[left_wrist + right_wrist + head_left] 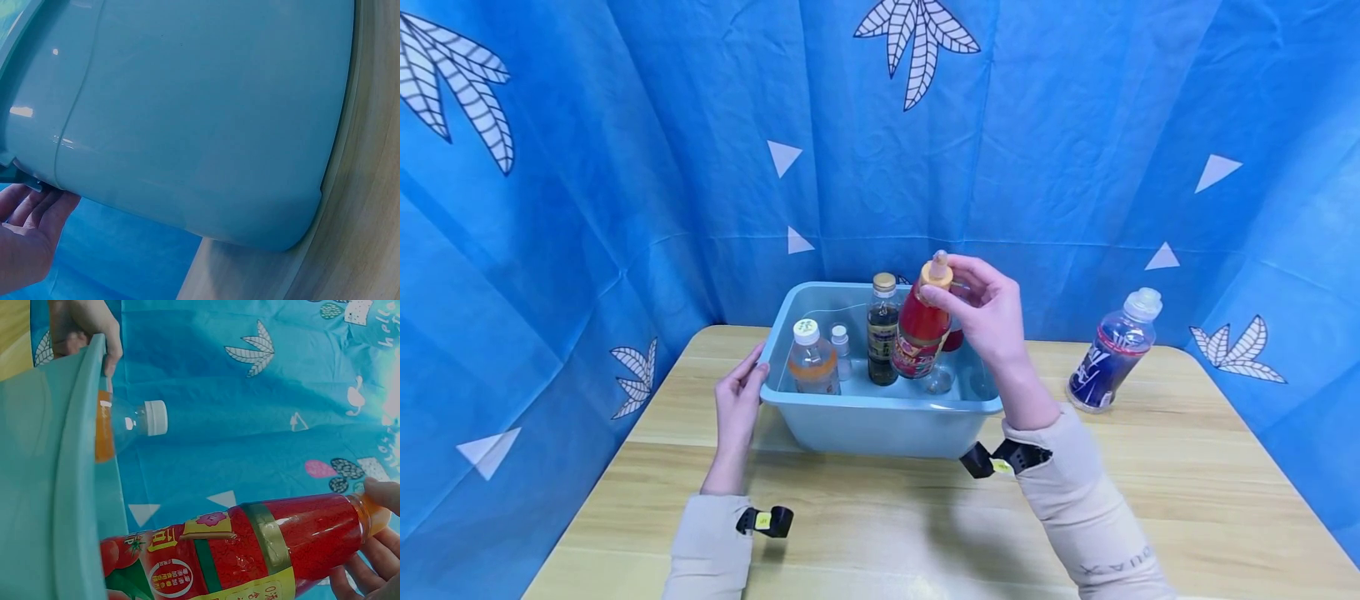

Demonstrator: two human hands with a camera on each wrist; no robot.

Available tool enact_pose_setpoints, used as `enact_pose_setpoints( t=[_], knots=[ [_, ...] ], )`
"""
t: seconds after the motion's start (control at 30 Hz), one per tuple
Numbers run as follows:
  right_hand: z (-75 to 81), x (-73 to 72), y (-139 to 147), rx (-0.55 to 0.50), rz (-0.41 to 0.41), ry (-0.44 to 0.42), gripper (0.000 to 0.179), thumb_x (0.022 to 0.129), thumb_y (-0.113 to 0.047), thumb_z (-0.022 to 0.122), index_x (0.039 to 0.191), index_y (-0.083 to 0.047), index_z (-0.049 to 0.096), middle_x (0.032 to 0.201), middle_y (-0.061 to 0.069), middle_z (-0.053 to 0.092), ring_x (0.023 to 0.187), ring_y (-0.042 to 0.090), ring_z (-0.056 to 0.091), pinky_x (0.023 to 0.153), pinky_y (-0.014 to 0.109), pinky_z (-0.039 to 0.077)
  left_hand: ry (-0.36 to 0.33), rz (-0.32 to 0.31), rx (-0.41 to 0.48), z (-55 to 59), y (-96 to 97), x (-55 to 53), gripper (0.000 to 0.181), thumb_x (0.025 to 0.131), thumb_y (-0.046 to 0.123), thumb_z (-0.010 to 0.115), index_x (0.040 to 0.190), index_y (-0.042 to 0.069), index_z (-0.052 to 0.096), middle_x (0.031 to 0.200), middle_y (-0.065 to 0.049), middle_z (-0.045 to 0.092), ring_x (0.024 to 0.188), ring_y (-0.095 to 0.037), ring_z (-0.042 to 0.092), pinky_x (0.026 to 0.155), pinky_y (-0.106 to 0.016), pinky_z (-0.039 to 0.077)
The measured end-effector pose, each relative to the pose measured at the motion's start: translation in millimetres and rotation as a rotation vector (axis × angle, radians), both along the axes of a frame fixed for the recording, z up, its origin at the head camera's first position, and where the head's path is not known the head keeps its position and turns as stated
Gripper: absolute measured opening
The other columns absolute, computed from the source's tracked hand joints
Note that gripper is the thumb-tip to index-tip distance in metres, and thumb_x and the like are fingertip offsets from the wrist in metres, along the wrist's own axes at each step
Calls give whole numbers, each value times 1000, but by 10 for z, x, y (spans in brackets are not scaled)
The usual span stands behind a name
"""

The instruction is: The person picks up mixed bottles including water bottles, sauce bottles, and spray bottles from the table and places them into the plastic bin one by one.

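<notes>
In the head view my right hand [996,310] holds a red ketchup bottle [919,325] by its yellow cap and neck. The bottle tilts a little over the right half of a light blue plastic basin [880,427]. Tomatoes show on its label in the right wrist view, where fingers and thumb [380,492] close round the cap. My left hand [741,404] grips the basin's left rim, fingers under the lip in the left wrist view. Inside the basin stand an orange drink bottle [815,367], a small white-capped bottle [841,350] and a dark sauce bottle [882,333].
Right of the basin, a clear bottle with a dark blue label and white cap [1112,354] stands on the wooden table [865,533]. Another red item [953,340] lies partly hidden behind the ketchup bottle. A blue patterned curtain [880,167] hangs behind and at the sides.
</notes>
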State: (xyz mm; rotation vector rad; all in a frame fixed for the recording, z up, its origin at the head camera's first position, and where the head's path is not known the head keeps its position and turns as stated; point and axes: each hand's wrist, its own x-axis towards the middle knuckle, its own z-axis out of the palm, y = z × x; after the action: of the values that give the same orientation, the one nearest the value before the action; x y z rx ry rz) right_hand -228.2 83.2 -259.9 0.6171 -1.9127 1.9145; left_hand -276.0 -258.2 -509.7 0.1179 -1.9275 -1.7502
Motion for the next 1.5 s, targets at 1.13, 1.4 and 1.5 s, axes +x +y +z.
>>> enact_pose_setpoints(
  t=[1.13,1.4,1.5],
  knots=[
    [-439,-52,-320,48,38,-168,37,76,-21,70,110,-10,61,106,4,63,95,17,58,79,33,49,-4,3,11,-9,-1,0,38,83,44,56,120,34,55,122,8,53,107,-14,53,77,-35,48],
    [-552,-90,-388,55,44,-172,36,75,-21,71,108,-10,62,105,4,63,95,16,58,81,32,48,-21,3,10,-19,0,1,39,83,45,55,120,35,54,123,9,53,107,-14,53,77,-36,49],
    [-578,-100,-412,53,46,-176,35,75,-20,71,108,-10,62,104,4,63,95,16,58,81,31,48,-22,1,11,-23,-3,0,39,83,45,55,121,35,54,123,9,53,107,-14,53,77,-36,49]
  ],
)
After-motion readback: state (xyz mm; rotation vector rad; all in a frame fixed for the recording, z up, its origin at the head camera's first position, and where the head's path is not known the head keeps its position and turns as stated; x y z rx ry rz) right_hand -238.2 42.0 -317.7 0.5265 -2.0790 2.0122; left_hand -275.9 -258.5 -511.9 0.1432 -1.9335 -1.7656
